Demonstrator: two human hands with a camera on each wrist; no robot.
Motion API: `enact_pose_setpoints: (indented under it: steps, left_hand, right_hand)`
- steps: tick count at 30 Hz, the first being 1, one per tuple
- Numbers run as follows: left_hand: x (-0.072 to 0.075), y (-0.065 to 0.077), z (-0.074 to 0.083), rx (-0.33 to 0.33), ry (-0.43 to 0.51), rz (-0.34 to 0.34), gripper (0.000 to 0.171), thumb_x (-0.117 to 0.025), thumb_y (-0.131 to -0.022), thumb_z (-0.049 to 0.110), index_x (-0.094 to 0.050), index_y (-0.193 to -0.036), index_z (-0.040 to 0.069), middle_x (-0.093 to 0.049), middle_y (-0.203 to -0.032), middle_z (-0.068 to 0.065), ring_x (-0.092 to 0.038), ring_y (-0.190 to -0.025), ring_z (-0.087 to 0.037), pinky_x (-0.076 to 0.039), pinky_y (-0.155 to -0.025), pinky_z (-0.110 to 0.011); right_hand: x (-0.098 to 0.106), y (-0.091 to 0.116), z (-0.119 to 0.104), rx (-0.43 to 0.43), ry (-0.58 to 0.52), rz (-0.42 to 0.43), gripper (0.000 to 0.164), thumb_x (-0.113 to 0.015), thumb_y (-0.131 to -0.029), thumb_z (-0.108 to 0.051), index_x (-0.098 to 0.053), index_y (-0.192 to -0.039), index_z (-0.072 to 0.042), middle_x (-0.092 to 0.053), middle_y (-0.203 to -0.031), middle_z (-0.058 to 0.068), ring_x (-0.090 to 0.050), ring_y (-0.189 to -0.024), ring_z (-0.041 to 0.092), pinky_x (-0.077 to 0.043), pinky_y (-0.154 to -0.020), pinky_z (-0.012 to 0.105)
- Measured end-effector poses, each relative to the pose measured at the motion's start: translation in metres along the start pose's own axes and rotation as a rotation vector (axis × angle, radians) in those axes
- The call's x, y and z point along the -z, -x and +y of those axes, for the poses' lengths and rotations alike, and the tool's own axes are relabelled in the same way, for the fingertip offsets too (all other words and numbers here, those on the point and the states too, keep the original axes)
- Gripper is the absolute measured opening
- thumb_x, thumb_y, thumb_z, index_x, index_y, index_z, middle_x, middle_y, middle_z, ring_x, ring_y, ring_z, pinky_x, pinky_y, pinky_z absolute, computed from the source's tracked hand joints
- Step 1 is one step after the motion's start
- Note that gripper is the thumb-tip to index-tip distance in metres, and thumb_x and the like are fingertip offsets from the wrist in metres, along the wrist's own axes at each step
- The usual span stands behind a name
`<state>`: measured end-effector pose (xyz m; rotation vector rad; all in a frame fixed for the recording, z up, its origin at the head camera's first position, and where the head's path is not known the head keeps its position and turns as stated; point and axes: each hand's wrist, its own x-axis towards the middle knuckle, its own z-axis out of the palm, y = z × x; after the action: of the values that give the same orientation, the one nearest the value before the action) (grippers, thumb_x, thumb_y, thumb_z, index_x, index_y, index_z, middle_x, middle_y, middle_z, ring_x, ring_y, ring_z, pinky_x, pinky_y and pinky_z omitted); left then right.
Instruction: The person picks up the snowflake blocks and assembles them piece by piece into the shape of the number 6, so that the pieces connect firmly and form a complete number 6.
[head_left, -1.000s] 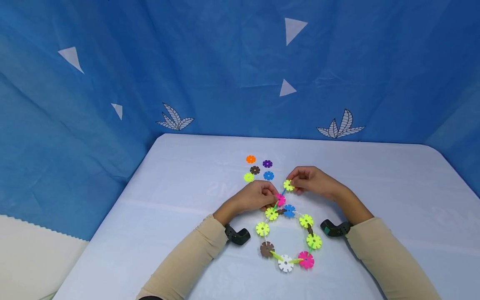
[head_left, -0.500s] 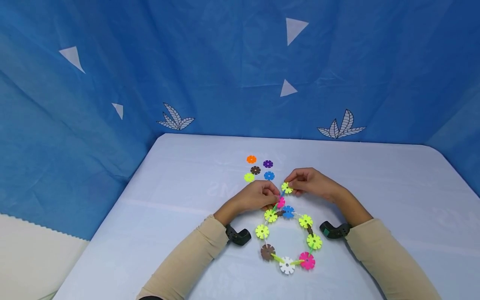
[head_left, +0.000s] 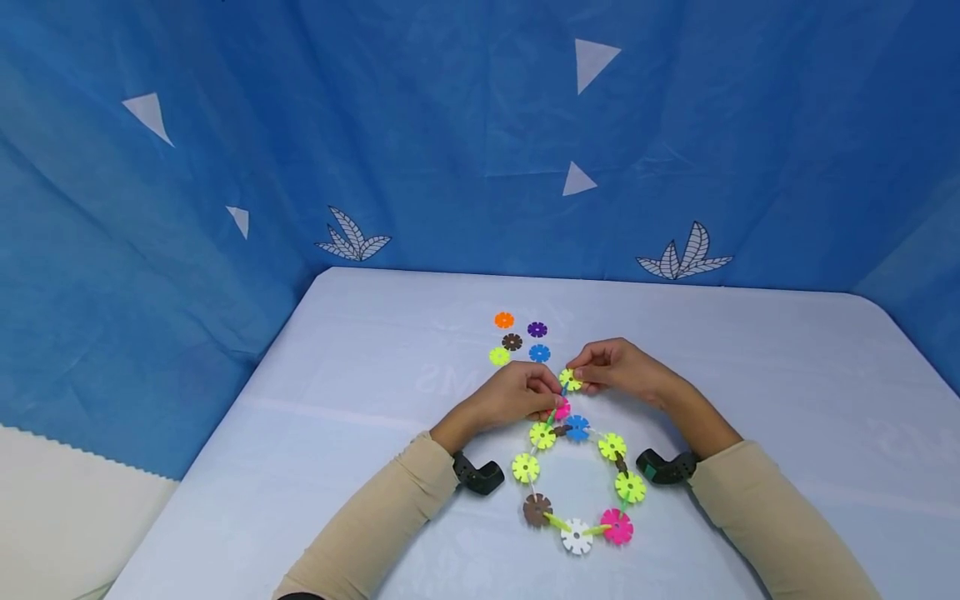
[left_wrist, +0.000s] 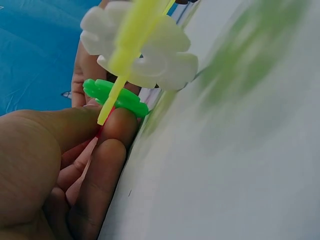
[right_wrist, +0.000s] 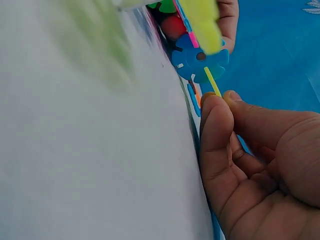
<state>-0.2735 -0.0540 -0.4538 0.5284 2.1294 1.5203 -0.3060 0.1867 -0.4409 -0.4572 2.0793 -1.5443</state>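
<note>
My left hand (head_left: 513,394) pinches a pink notched disc (head_left: 562,409) between thumb and fingers; its rim shows past the fingertips. A green disc (left_wrist: 122,98) is slotted to it, leading down to a ring of linked discs. My right hand (head_left: 622,372) pinches a yellow disc (head_left: 570,381), slotted edge-on into a blue disc (right_wrist: 191,64) that links toward the pink one. In the ring, a white disc (head_left: 577,537) sits nearest me, between a brown disc (head_left: 537,511) and another pink disc (head_left: 617,527). Fingers hide part of the held discs.
Beyond the left hand lie loose discs: orange (head_left: 504,320), purple (head_left: 537,330), brown (head_left: 512,342), yellow (head_left: 499,357) and blue (head_left: 539,353). A white-covered table (head_left: 337,350) spreads below, with a blue curtain (head_left: 450,125) behind. Black wrist devices (head_left: 480,476) hang beneath both wrists.
The right hand and its yellow disc have come slightly left and nearer to me. The pink disc and the ring have shifted a little toward me; both hands keep their grip.
</note>
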Motion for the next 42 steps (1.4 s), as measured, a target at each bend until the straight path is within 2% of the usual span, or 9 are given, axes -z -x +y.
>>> enact_pose_setpoints:
  steps: [10, 15, 21, 25, 29, 34, 38, 42]
  left_hand:
    - [0.000, -0.001, 0.000, -0.021, -0.030, -0.020, 0.008, -0.072, -0.096, 0.015, -0.068, -0.101, 0.010, -0.068, -0.081, -0.004, -0.063, -0.067, -0.016, -0.054, -0.062, -0.027]
    - [0.001, -0.001, 0.000, -0.033, -0.056, -0.026, 0.006, -0.069, -0.098, 0.018, -0.069, -0.099, 0.012, -0.068, -0.080, -0.004, -0.064, -0.065, -0.016, -0.055, -0.061, -0.028]
    - [0.000, -0.002, 0.000, -0.036, -0.043, -0.032, 0.006, -0.068, -0.099, 0.017, -0.069, -0.099, 0.012, -0.068, -0.080, -0.005, -0.064, -0.065, -0.016, -0.055, -0.061, -0.029]
    - [0.000, -0.002, -0.001, -0.025, -0.032, -0.030, 0.004, -0.066, -0.099, 0.013, -0.068, -0.100, 0.010, -0.067, -0.079, -0.006, -0.064, -0.065, -0.017, -0.055, -0.062, -0.029]
    - [-0.001, 0.001, -0.002, -0.019, -0.015, -0.027, 0.005, -0.063, -0.099, 0.009, -0.068, -0.100, 0.008, -0.066, -0.079, -0.007, -0.064, -0.064, -0.018, -0.055, -0.061, -0.029]
    - [-0.001, 0.002, -0.005, -0.033, -0.001, -0.032, 0.005, -0.062, -0.099, 0.006, -0.067, -0.100, 0.006, -0.066, -0.079, -0.008, -0.063, -0.064, -0.018, -0.055, -0.061, -0.028]
    - [0.000, 0.002, -0.005, -0.047, -0.001, -0.027, 0.005, -0.062, -0.098, 0.006, -0.067, -0.100, 0.005, -0.066, -0.080, -0.008, -0.063, -0.065, -0.018, -0.055, -0.061, -0.028]
    - [0.001, 0.003, -0.005, -0.050, -0.006, -0.021, 0.005, -0.062, -0.098, 0.005, -0.066, -0.100, 0.005, -0.066, -0.080, -0.008, -0.063, -0.065, -0.018, -0.055, -0.061, -0.029]
  right_hand:
    - [0.001, 0.000, 0.001, -0.028, 0.002, 0.001, 0.020, -0.064, -0.100, -0.006, -0.069, -0.114, 0.007, -0.069, -0.093, 0.014, -0.064, -0.077, 0.019, -0.058, -0.074, 0.029]
    - [0.004, 0.001, 0.000, -0.034, 0.043, -0.010, 0.025, -0.063, -0.101, -0.012, -0.067, -0.121, 0.003, -0.068, -0.096, 0.015, -0.064, -0.080, 0.023, -0.057, -0.075, 0.030]
    - [0.018, -0.003, -0.002, -0.053, 0.082, 0.004, 0.028, -0.059, -0.104, -0.015, -0.063, -0.126, 0.003, -0.065, -0.098, 0.017, -0.063, -0.082, 0.025, -0.057, -0.070, 0.031]
    - [0.026, -0.018, -0.007, -0.012, 0.187, -0.017, 0.028, -0.063, -0.102, -0.012, -0.064, -0.128, -0.002, -0.064, -0.098, 0.016, -0.060, -0.081, 0.027, -0.057, -0.067, 0.033]
    - [0.023, -0.035, -0.013, 0.076, 0.327, -0.079, 0.032, -0.067, -0.098, -0.008, -0.066, -0.130, -0.005, -0.064, -0.101, 0.013, -0.055, -0.077, 0.027, -0.051, -0.062, 0.032]
    - [0.011, -0.048, -0.021, 0.159, 0.464, -0.163, 0.038, -0.068, -0.097, -0.006, -0.065, -0.135, -0.005, -0.063, -0.107, 0.010, -0.053, -0.087, 0.025, -0.046, -0.073, 0.033]
    - [0.003, -0.051, -0.025, 0.163, 0.548, -0.159, 0.033, -0.070, -0.096, -0.008, -0.068, -0.129, -0.007, -0.060, -0.105, 0.006, -0.053, -0.090, 0.024, -0.047, -0.079, 0.037]
    - [0.002, -0.050, -0.024, 0.158, 0.552, -0.126, 0.023, -0.072, -0.094, -0.007, -0.069, -0.117, -0.007, -0.057, -0.095, 0.005, -0.051, -0.088, 0.023, -0.047, -0.078, 0.037]
